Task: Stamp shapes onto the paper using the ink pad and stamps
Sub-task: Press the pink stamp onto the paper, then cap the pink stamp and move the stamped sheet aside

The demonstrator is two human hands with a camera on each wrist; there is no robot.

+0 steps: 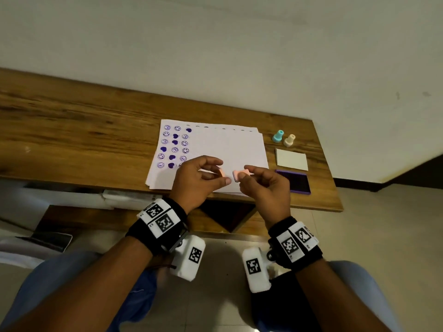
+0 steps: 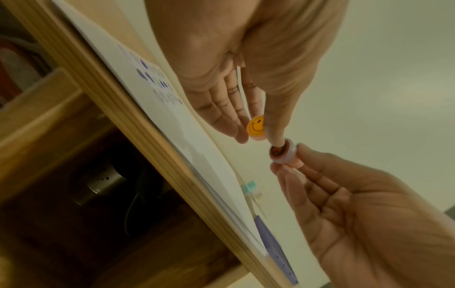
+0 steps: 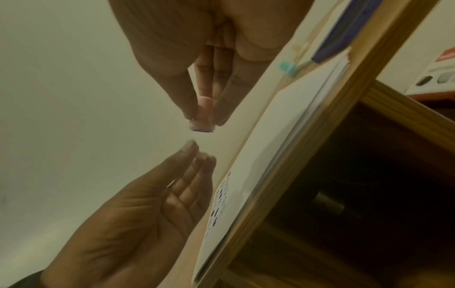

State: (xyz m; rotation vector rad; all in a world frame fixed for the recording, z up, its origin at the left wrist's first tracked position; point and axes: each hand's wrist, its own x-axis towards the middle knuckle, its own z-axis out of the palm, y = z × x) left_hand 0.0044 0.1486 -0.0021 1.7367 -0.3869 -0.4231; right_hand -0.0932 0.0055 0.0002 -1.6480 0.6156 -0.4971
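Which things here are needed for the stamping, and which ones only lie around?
For the job: pink stamp, its cap, ink pad, paper, teal stamp, cream stamp.
Lying about: white pad lid, laptop under the table.

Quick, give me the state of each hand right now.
Left hand: pinches a small pink cap with an orange smiley top.
Right hand: pinches the pink round-based stamp, its face turned toward the left hand.

No legible words, brands or numbers. Signs present: purple smiley-face and heart stamp prints on the paper [image 1: 206, 149]; a smiley face on the orange cap [image 2: 256, 127]; black-and-white square code markers on both wristbands [image 1: 159, 218].
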